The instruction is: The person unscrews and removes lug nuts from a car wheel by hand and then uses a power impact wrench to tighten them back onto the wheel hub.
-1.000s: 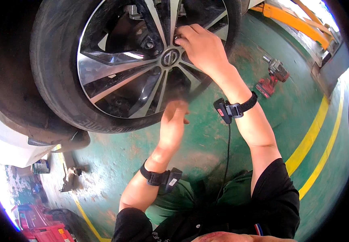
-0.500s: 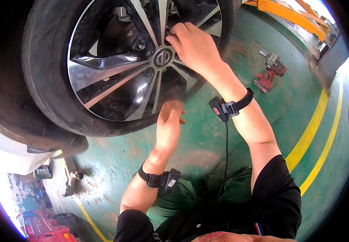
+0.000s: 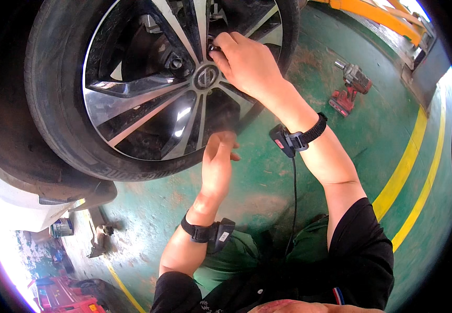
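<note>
One half-curled left hand (image 3: 217, 164) of ours hangs at the lower edge of the wheel (image 3: 116, 100); we cannot tell whether it holds anything. Farther in, our right hand (image 3: 251, 63) pinches a small metal piece (image 3: 213, 48) just above the hub cap (image 3: 206, 76). We judge this as fine fingertip work; the next move calls for clearance from the spokes (image 3: 176, 31). Rightward, open green floor (image 3: 377, 130) gives us room short of the cordless wrench (image 3: 352, 83).

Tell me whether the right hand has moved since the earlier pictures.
No, not noticeably: the right hand stays just above and to the right of the wheel's centre cap, as before; both shifted left in the picture together.
</note>
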The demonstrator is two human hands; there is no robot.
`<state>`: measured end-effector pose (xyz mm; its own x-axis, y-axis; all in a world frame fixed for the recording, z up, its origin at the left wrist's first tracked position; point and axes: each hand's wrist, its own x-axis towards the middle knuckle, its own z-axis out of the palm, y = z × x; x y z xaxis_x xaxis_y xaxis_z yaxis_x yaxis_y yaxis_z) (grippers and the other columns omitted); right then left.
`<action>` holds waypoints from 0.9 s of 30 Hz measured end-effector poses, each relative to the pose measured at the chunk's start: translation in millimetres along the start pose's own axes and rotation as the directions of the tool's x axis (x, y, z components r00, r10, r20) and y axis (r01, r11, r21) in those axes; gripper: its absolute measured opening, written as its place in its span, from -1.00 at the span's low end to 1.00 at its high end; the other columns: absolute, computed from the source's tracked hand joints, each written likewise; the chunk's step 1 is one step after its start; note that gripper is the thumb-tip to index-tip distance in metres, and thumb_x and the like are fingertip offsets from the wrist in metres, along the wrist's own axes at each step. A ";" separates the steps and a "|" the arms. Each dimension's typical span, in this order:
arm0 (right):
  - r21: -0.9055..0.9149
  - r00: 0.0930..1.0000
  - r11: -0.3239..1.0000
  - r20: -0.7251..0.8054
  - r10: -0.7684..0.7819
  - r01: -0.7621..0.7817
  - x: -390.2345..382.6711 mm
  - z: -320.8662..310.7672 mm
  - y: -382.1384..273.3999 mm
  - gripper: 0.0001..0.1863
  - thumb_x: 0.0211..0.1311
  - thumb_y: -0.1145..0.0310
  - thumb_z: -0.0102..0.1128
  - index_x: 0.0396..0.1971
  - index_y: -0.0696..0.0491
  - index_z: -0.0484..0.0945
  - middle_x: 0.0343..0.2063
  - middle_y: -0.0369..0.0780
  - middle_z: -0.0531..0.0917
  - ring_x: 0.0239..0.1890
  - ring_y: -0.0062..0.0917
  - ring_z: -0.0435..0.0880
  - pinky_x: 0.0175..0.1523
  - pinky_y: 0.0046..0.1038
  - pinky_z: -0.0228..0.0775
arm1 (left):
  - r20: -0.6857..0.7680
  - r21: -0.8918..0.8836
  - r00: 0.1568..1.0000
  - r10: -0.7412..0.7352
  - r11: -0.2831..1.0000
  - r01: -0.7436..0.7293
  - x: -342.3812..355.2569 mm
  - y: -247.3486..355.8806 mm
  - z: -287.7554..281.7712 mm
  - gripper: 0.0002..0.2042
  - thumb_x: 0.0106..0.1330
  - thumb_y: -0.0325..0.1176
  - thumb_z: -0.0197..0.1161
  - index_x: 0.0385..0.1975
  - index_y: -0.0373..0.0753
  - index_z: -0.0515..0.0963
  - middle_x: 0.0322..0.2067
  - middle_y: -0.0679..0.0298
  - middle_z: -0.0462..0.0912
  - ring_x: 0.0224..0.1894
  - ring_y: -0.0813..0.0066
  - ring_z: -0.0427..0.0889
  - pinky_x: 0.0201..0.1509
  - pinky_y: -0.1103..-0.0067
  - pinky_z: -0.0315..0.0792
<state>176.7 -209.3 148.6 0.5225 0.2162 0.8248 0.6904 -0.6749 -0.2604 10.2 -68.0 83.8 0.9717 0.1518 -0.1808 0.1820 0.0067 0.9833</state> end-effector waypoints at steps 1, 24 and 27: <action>-0.020 1.000 1.000 0.004 -0.001 0.001 -0.4 0.8 0.6 -0.80 0.38 0.31 0.25 -0.24 0.12 0.47 -0.39 -0.10 0.62 -0.36 -0.14 0.72 -0.34 -0.21 0.61 | 0.001 -0.002 1.000 -0.002 1.000 0.002 0.4 -1.1 -0.2 -0.73 0.59 -0.18 0.07 -0.10 -0.25 0.59 -0.13 0.33 0.60 -0.09 0.51 0.58 -0.15 0.53 0.48; 0.057 0.996 0.995 -0.027 0.080 -0.078 0.2 0.0 6.5 -0.79 0.38 0.19 0.27 -0.18 0.01 0.59 -0.29 -0.15 0.62 -0.32 -0.13 0.71 -0.29 -0.18 0.60 | -0.024 0.057 0.999 -0.040 0.997 0.041 16.5 -15.5 1.7 -0.72 0.52 -0.17 0.14 -0.10 -0.27 0.61 -0.16 0.31 0.63 -0.12 0.52 0.60 -0.18 0.53 0.49; 0.127 0.998 0.992 -0.061 0.021 -0.013 2.2 0.7 6.3 -0.79 0.40 0.18 0.27 -0.26 0.01 0.58 -0.34 -0.17 0.61 -0.36 -0.12 0.70 -0.33 -0.16 0.59 | -0.009 0.111 0.999 -0.042 0.993 0.043 21.9 -26.0 1.7 -0.70 0.51 -0.15 0.15 -0.08 -0.28 0.61 -0.15 0.30 0.63 -0.12 0.51 0.60 -0.18 0.53 0.50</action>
<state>182.6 -212.6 148.4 0.5053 0.1591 0.8482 0.7419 -0.5822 -0.3327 27.0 -66.6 54.2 0.9617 0.1606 -0.2222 0.2394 -0.0968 0.9661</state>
